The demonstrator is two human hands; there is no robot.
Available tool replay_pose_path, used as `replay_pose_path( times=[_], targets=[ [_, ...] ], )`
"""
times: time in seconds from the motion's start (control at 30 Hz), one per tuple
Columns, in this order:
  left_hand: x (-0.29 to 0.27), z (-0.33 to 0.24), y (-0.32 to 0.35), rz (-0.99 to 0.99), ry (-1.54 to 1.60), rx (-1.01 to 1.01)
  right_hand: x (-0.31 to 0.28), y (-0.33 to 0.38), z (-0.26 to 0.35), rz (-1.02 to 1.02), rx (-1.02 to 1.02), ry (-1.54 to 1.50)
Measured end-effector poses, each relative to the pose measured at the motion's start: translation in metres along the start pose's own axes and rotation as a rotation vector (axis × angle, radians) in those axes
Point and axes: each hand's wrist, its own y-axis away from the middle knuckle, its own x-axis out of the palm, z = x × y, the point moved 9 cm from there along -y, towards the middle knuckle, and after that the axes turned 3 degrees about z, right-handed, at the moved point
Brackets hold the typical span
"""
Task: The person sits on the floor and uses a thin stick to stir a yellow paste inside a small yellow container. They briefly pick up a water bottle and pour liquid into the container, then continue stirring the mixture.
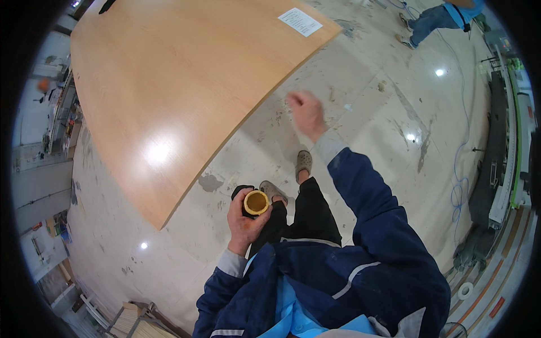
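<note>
My left hand [242,223] is closed around a small round pot [256,203] with a yellow rim and a brownish-yellow inside. Something black shows behind the pot at the fingertips, too covered to name. Out over the floor, my right hand [307,115] is raised beside the long edge of a large wood-grain board [186,73]. Its fingers are curled in and blurred by motion; whatever they may hold cannot be made out. A white printed sheet [300,22] lies on the board near its far right corner.
Another person in jeans [431,25] stands at the far right. A blue hose [463,146] runs along the pale, stained floor [389,135]. Long metal and green machinery [510,141] lines the right side, shelving [59,118] the left. Stacked boards [135,324] lie at lower left.
</note>
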Motion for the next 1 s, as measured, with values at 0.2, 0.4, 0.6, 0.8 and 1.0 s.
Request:
replay_pose_path(
  times=[0.2,0.4,0.6,0.8,1.0],
  targets=[
    [-0.01,0.007,0.013,-0.023,0.03,-0.041,0.019,0.009,0.004,0.039,-0.005,0.002],
    [-0.018,0.008,0.028,-0.127,0.012,-0.09,0.069,0.068,0.041,0.197,-0.109,-0.116],
    [-0.03,0.016,0.043,-0.182,0.041,-0.108,0.07,0.062,0.029,0.139,0.088,-0.095],
    [-0.057,0.024,0.061,-0.117,0.037,-0.086,0.086,0.092,0.043,0.129,-0.004,-0.051],
    [-0.101,0.043,0.092,-0.078,0.008,-0.033,0.089,0.106,0.054,-0.026,0.032,-0.05]
  ],
)
